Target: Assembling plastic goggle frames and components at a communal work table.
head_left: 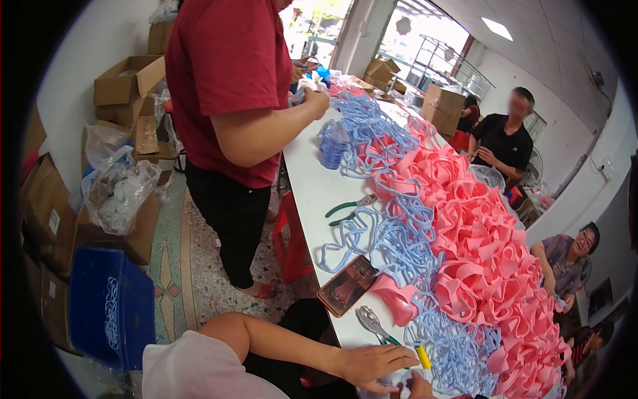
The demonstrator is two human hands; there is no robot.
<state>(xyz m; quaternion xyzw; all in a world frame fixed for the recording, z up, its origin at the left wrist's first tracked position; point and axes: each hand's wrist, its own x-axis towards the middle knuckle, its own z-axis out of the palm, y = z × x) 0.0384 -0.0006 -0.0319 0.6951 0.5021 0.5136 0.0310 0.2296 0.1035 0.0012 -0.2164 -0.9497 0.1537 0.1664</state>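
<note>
The left hand (373,364) holds a pale bundle (397,378), the right hand (420,386) beside it, grip unclear; heaped blue cords (455,352) and pink bands (482,233) suggest much remains.

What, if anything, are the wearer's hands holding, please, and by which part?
The left hand and right hand are at something pale, mostly hidden; whether or where they grip it cannot be told.
</note>
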